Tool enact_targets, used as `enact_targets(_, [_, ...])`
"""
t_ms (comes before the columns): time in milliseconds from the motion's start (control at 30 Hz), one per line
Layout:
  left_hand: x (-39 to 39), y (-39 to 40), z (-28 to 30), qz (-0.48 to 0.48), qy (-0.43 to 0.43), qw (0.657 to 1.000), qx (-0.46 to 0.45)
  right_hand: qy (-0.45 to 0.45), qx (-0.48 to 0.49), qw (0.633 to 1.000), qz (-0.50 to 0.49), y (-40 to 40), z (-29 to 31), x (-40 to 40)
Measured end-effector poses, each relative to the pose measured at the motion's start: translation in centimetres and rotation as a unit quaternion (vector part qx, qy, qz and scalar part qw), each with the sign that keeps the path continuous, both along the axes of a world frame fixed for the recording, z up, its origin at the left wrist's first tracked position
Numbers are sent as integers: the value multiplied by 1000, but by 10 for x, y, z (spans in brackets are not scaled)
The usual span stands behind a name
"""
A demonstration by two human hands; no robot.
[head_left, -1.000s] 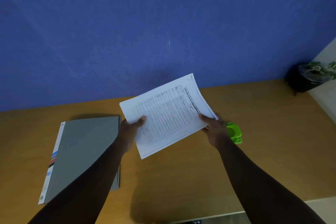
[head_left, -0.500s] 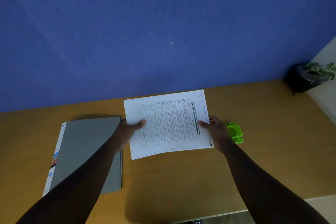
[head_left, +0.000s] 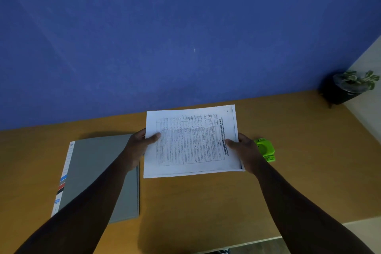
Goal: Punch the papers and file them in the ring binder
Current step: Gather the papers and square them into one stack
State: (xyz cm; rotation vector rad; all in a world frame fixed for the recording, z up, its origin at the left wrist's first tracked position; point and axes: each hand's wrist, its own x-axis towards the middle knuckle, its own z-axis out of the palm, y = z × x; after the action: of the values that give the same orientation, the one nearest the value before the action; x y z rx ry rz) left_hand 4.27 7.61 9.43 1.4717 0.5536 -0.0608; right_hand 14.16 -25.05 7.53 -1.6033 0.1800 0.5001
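Two hands hold one stack of papers [head_left: 191, 142] level above the tabletop [head_left: 309, 171], between the ring binder [head_left: 99, 171] and the hole punch [head_left: 265, 149]. The left hand [head_left: 137, 146] pinches the stack's left edge, thumb on top and fingers hidden beneath. The right hand [head_left: 245, 150] pinches the right edge the same way. Gripping both short edges likely keeps the sheets squared, so that holes will line up. The printed heading runs along the right edge, nearest the punch, which suggests that edge is not yet punched. The binder lies closed and flat on the left, its labelled spine outward, waiting for filing. A potted plant [head_left: 350, 86] stands at the far right corner, well apart.
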Motion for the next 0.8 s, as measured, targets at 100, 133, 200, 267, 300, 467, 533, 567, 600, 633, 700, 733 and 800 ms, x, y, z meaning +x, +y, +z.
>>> enact_targets(100, [1, 1, 4, 12, -5, 998, -53, 4, 47, 998, -47, 1, 0, -3])
enact_targets(133, [1, 1, 4, 13, -12, 997, -79, 10, 60, 996, -65, 2, -1, -4])
enact_targets(200, [2, -4, 7, 35, -22, 990, -138, 23, 88, 991, -97, 3, -3, -4])
enact_targets(267, [4, -13, 8, 53, -27, 982, -180, 36, 119, 986, -111, 6, -5, -5])
enact_targets(300, [5, -20, 8, 49, -29, 981, -186, 40, 134, 984, -107, 7, -6, -6])
enact_targets(467, [17, -58, 5, 20, -41, 983, -177, 68, 193, 976, -75, 20, -3, -14])
enact_targets(533, [22, -73, 2, 40, -50, 982, -175, 80, 207, 973, -55, 23, -1, -18])
enact_targets(567, [25, -79, 0, 52, -54, 982, -176, 85, 212, 973, -42, 24, -1, -19])
enact_targets(600, [27, -84, -2, 64, -56, 981, -176, 88, 214, 973, -28, 25, -1, -20])
enact_targets(633, [29, -88, -4, 80, -55, 980, -173, 90, 213, 973, -17, 25, -1, -21])
enact_targets(700, [33, -94, -5, 120, -39, 978, -166, 93, 207, 974, -2, 23, -2, -22])
enact_targets(733, [34, -96, -5, 133, -28, 978, -161, 93, 201, 975, 1, 21, -2, -22])
enact_targets(800, [35, -97, -3, 134, -22, 980, -147, 94, 190, 977, -6, 16, -4, -20])
